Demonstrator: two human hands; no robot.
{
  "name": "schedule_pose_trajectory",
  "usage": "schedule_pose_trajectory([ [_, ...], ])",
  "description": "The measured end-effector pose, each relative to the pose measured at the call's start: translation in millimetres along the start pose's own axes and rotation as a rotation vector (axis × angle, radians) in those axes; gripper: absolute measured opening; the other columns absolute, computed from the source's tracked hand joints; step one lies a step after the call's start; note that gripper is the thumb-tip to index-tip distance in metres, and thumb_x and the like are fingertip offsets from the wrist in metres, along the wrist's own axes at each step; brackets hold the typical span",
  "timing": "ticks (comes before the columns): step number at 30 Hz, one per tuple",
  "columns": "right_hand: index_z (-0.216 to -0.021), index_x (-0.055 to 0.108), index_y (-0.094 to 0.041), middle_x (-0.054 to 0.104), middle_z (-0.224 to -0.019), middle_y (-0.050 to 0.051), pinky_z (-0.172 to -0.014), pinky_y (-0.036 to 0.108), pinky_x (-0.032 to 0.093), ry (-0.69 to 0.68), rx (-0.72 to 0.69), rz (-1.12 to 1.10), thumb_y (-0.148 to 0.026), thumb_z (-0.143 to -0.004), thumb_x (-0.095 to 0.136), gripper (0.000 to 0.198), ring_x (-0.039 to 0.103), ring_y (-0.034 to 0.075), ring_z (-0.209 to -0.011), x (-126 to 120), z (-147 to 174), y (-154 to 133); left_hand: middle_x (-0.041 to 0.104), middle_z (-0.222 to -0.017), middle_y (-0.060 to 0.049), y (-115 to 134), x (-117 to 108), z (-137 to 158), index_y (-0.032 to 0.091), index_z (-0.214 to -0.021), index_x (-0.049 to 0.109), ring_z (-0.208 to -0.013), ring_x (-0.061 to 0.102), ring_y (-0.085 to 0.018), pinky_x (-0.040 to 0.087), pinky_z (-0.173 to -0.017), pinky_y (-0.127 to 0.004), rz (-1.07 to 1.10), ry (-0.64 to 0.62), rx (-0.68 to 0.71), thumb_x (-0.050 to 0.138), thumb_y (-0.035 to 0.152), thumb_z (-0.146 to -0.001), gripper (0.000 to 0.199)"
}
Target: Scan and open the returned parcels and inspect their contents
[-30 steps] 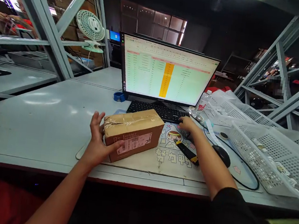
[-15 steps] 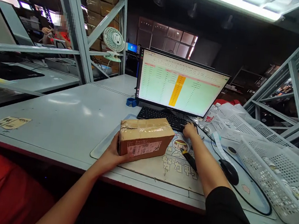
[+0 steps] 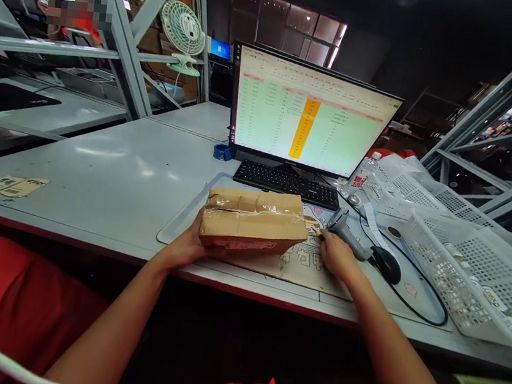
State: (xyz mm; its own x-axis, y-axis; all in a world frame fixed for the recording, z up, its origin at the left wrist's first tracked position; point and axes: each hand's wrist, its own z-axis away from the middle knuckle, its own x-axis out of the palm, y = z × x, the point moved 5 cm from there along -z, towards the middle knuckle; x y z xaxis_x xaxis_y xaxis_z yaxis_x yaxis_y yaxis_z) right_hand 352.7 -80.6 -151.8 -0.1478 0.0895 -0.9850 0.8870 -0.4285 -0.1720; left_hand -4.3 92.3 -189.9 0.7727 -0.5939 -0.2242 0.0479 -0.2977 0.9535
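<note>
A brown cardboard box [image 3: 255, 219], taped along its top, is tilted over the desk mat [image 3: 293, 270]. My left hand [image 3: 189, 240] grips its left end, thumb on the near side. My right hand [image 3: 337, 254] is closed on a utility knife [image 3: 320, 232], right of the box; only the yellow front end with the blade shows, the handle is covered by the fingers. Just beyond that hand lies a grey barcode scanner [image 3: 348, 232]. A black mouse [image 3: 385, 265] rests to its right. Behind the box is a black keyboard [image 3: 285, 183].
A monitor [image 3: 311, 115] showing a spreadsheet stands at the back. White plastic baskets [image 3: 471, 284] line the right side, near a clear bottle [image 3: 368, 168]. Blue tape [image 3: 222, 152] sits left of the keyboard. A fan [image 3: 183, 29] is clipped to the metal frame; a person is beyond it.
My right hand has come back from the keyboard and closed on the utility knife. The box has tipped so that more of its taped top shows. The view has dipped lower.
</note>
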Motion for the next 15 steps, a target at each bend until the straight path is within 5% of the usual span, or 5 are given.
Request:
schedule_pose_trajectory([
  [3,-0.136,0.061,-0.016,0.074,-0.091,0.009,-0.071,0.031,0.057,-0.04,-0.026,-0.566,-0.03,-0.106,0.038,0.039,0.071,0.022,-0.079,-21,-5,-10,0.052,-0.159,-0.02,1,-1,0,0.023,-0.16,0.037,-0.142,0.055,-0.045,0.046,-0.119,-0.064,-0.032,0.021,0.023,0.101,0.054,-0.059,0.124],
  [6,-0.122,0.061,-0.021,0.061,-0.066,-0.003,-0.048,0.025,0.048,-0.13,-0.12,-0.955,-0.058,-0.102,0.052,0.043,0.057,0.015,-0.052,-44,-4,-32,0.053,-0.158,-0.021,2,0,1,0.022,-0.159,0.039,-0.139,0.058,-0.045,0.049,-0.117,-0.064,-0.044,0.008,0.025,0.1,0.057,-0.058,0.123],
  [11,-0.091,0.059,-0.022,0.057,-0.058,-0.004,-0.04,0.022,0.04,-0.221,-0.256,-0.976,-0.072,-0.092,0.064,0.05,0.05,0.011,-0.043,-65,6,-59,0.061,-0.148,-0.021,-2,0,4,0.02,-0.156,0.041,-0.134,0.062,-0.044,0.053,-0.112,-0.061,-0.057,0.005,-0.008,0.097,0.063,-0.058,0.121],
  [15,-0.091,0.06,-0.022,0.058,-0.059,-0.004,-0.041,0.022,0.043,-0.23,-0.248,-0.981,-0.071,-0.093,0.064,0.05,0.052,0.011,-0.046,-68,14,-57,0.065,-0.142,-0.02,-4,-1,5,0.019,-0.147,0.049,-0.134,0.061,-0.045,0.053,-0.112,-0.059,-0.093,0.02,-0.008,0.097,0.065,-0.057,0.112],
])
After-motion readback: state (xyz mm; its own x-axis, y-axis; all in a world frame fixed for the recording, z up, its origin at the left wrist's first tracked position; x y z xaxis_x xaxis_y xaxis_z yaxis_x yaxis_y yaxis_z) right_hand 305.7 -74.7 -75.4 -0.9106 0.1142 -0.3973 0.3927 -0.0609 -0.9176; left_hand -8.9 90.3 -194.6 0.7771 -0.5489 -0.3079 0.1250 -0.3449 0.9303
